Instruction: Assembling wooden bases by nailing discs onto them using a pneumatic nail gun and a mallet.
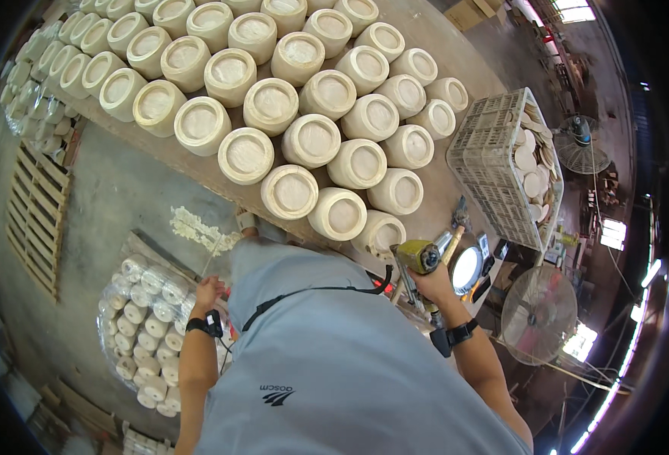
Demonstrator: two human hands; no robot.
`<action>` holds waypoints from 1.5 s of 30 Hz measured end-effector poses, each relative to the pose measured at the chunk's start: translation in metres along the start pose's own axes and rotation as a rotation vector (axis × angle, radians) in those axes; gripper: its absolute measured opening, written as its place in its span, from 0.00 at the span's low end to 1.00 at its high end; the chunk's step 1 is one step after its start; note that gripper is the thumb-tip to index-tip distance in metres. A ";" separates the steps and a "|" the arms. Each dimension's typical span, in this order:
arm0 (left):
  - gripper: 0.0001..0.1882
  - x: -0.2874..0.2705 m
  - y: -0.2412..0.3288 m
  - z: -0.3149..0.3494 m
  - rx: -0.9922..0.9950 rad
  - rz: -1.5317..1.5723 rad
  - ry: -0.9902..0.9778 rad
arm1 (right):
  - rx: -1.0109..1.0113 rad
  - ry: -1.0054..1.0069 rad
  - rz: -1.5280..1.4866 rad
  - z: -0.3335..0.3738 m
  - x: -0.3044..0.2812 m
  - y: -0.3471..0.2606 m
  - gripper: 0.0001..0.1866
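Observation:
My right hand [434, 287] is closed around the grip of a yellow-green power tool [419, 255] at the near edge of a long workbench [433, 216]. The tool's nose is beside the nearest of several round pale wooden tubs [380, 231], which stand in rows across the bench. My left hand [207, 292], with a black band on its wrist, hangs at my side over the floor with its fingers curled. A thin pale stick [211, 259] runs up from it; whether the hand holds it is unclear. My grey shirt hides the bench edge below me.
A white plastic crate [486, 159] of round wooden discs sits at the bench's right end. A round white lamp [467, 267] lies by the tool. Two fans [539, 315] [581, 144] stand to the right. Wrapped white rolls [145, 326], pale scraps [198, 227] and a wooden pallet [39, 212] are on the floor at left.

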State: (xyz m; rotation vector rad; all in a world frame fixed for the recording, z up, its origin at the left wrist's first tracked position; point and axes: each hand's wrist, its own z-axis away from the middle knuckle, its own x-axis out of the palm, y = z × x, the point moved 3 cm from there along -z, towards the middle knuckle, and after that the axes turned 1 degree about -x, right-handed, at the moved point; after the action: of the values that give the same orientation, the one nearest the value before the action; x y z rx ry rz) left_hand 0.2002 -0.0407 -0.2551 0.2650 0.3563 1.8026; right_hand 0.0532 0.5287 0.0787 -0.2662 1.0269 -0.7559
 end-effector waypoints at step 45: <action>0.16 0.030 -0.075 0.016 0.452 -0.493 -0.132 | -0.054 -0.139 0.350 -0.114 0.045 -0.102 0.27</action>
State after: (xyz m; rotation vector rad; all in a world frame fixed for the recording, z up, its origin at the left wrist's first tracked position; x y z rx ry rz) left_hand 0.2656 0.0075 -0.2686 0.5570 0.6712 1.1993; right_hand -0.0756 0.4405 0.0444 -0.1763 0.9308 -0.3877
